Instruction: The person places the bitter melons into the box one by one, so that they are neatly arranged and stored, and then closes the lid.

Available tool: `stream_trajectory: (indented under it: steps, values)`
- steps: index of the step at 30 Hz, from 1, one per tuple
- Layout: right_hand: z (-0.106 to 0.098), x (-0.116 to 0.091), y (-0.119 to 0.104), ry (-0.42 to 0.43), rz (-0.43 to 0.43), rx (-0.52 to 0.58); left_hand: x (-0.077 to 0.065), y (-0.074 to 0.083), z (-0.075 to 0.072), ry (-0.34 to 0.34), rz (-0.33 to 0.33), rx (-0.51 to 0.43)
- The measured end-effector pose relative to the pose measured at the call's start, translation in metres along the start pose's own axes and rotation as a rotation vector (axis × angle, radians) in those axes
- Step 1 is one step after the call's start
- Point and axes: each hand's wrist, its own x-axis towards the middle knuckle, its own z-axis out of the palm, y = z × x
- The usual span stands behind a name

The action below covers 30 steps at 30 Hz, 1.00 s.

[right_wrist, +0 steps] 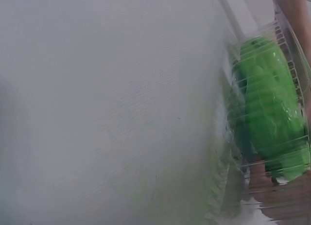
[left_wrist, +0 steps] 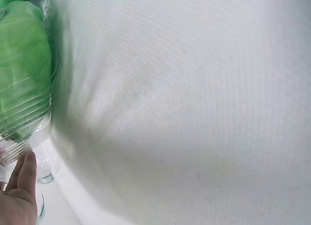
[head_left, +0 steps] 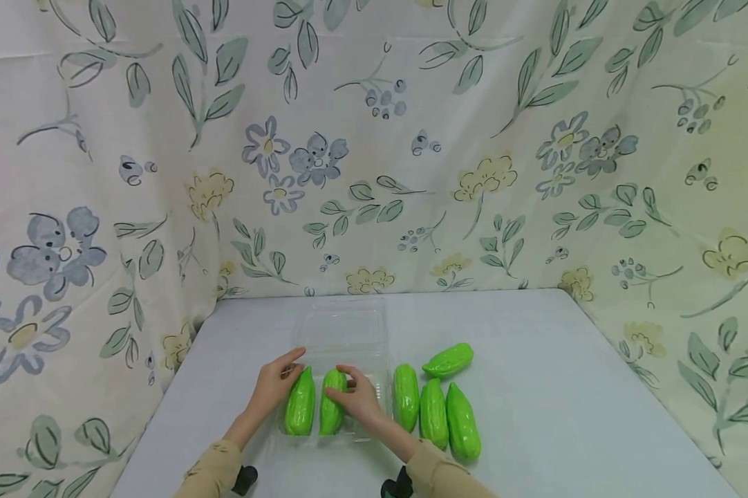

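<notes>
A clear plastic box (head_left: 374, 377) with its lid (head_left: 343, 326) folded back lies on the table. Inside it, side by side, are two glossy green bitter melons, a left one (head_left: 299, 408) and a second one (head_left: 332, 408). My right hand (head_left: 358, 400) holds the second melon, thumb on its near side and fingers at its far end. At the box's left side, my left hand (head_left: 274, 384) has its fingers extended beside the left melon's tip. The left wrist view shows straight fingers (left_wrist: 28, 179) at the ribbed plastic wall. Through the wall, the right wrist view shows a melon (right_wrist: 272, 98).
Right of the box lie several more green melons: one upright-lying (head_left: 406, 398), one slanted at the back (head_left: 449, 360) and others (head_left: 464, 423) close together. The white table (head_left: 554, 401) extends right. A flowered curtain (head_left: 374, 152) hangs behind and at both sides.
</notes>
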Motion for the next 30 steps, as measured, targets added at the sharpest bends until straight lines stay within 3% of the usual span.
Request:
stream_trajectory:
  steps: [11,30]
  values:
    - [0.008,0.0,-0.007,-0.018,-0.059,-0.038,0.001,0.0,0.0,0.001,0.013,-0.003]
    - [0.007,-0.002,-0.006,-0.017,-0.076,-0.057,-0.002,-0.001,0.0,0.011,0.033,-0.015]
